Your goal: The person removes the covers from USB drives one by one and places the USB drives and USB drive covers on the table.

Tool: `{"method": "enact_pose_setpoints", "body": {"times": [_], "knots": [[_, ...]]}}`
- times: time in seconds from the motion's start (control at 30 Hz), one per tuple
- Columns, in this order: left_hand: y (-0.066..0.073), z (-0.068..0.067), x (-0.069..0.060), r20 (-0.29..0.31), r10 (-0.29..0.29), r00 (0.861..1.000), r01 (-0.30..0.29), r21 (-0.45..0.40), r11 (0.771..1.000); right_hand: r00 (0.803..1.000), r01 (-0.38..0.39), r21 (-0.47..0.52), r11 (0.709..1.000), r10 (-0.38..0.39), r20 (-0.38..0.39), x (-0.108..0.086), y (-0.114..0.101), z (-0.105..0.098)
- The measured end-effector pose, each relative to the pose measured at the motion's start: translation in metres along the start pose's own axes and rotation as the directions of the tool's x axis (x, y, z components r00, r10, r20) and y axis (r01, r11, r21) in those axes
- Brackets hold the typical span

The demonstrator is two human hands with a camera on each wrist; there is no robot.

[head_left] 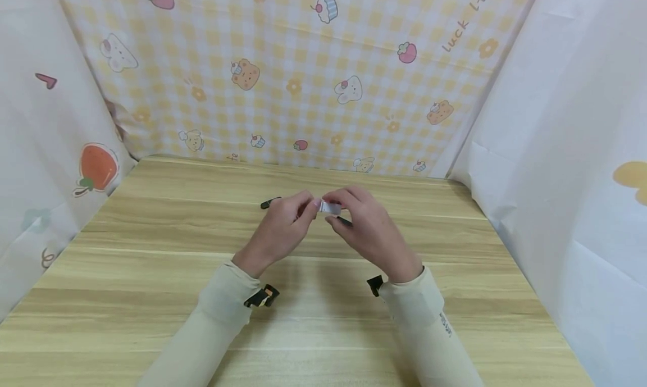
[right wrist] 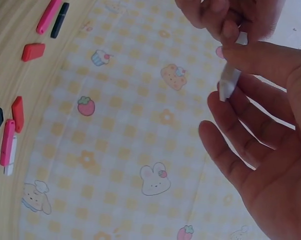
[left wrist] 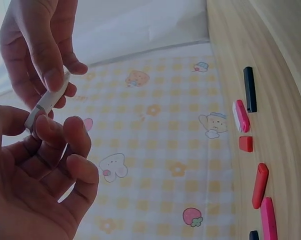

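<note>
A small, slim white piece (head_left: 331, 208) is held between both hands above the table; its exact kind is not clear. In the left wrist view, the left hand (left wrist: 45, 175) pinches the greyish lower end of the piece. The right hand (left wrist: 35, 45) grips its white upper part there. From the right wrist view, the right hand (right wrist: 270, 120) has its thumb on the white piece (right wrist: 230, 77) with fingers behind it, and the left hand (right wrist: 230, 17) holds the other end. Fingers partly cover the piece in every view.
On the wooden table (head_left: 151, 297) lie a black stick (left wrist: 250, 90), a pink-and-white piece (left wrist: 241, 116), a short red piece (left wrist: 245, 144), a longer red one (left wrist: 260, 185) and a pink stick (left wrist: 268, 220). Patterned cloth (head_left: 303, 112) stands behind, with white sheets at the sides.
</note>
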State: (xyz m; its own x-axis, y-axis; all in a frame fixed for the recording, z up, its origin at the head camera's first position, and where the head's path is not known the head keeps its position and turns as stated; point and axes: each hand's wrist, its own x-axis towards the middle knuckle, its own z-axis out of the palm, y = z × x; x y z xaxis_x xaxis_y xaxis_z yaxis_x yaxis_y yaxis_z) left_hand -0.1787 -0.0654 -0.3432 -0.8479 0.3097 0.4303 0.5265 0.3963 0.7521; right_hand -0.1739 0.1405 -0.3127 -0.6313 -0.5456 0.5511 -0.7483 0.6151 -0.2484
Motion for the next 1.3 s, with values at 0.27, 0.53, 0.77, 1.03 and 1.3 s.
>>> {"method": "enact_pose_setpoints", "body": {"times": [0.27,0.53,0.77,1.03,1.3], "knots": [[0.006,-0.002,-0.001,-0.02,0.018,1.0,-0.019,-0.043,0.999,0.989,0.092,-0.001,0.996,-0.091,-0.12,0.0,0.001,0.002],[0.01,-0.003,-0.002,-0.046,0.057,0.997,-0.059,-0.055,0.997,0.977,0.145,0.022,0.989,-0.14,-0.16,0.001,0.008,0.003],[0.014,-0.001,-0.001,-0.044,0.036,0.998,-0.04,-0.088,0.995,0.973,0.173,0.04,0.984,-0.164,-0.163,0.001,0.013,0.001],[0.017,-0.001,0.0,-0.025,0.059,0.998,-0.061,-0.07,0.996,0.968,0.199,0.065,0.978,-0.185,-0.171,0.002,0.018,-0.002],[0.016,0.002,-0.001,-0.103,0.041,0.994,-0.046,-0.051,0.998,0.97,0.169,0.071,0.983,-0.154,-0.186,0.003,0.017,0.005]]}}
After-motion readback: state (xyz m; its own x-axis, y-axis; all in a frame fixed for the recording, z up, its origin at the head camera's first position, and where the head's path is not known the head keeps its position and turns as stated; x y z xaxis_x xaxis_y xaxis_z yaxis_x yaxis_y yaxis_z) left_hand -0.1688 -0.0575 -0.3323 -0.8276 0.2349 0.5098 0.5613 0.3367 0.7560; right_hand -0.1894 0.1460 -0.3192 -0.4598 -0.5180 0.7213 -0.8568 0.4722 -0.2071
